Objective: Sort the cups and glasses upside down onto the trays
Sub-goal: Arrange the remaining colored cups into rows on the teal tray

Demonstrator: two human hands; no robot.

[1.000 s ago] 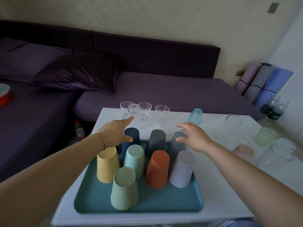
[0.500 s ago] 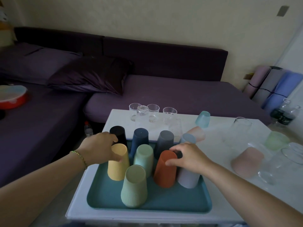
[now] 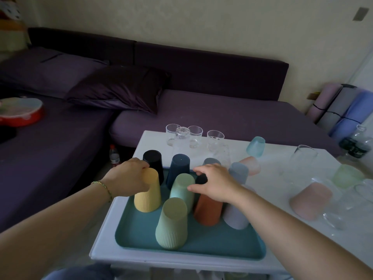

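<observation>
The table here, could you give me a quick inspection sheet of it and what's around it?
Surface: white table, partly covered by a teal tray.
Job's things: ribbed cups upside down on the tray, among them a yellow cup, sage green cup, orange cup and navy cup; clear glasses upright at the far edge; a pink cup inverted at the right, off the tray.
Clutter: plastic bottle on the floor.
Hands: left hand on the yellow cup's top; right hand over the orange cup, fingers curled.
Cables: nothing seen.
Surroundings: purple sofa, pillow, rolled mats.
</observation>
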